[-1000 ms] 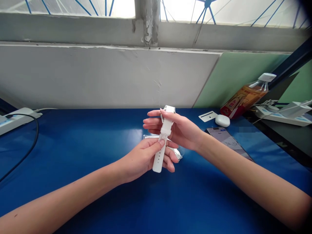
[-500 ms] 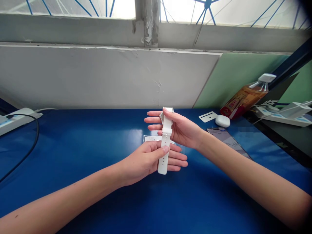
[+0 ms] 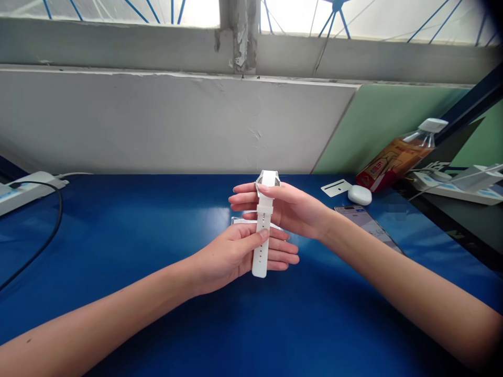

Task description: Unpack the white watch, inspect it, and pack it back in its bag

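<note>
partly hidden: white watch [image 3: 264, 220] behind right hand [image 3: 288, 209].

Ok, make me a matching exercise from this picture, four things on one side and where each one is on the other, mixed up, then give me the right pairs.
Things:
1. white watch
2. power strip
3. bottle
4. phone

Places:
A. far left edge of the blue table, with a black cable
B. flat on the table beside the right forearm
C. between the left hand and the right hand
D. leaning at the right, by the green panel

Pairs: 1-C, 2-A, 3-D, 4-B
</note>
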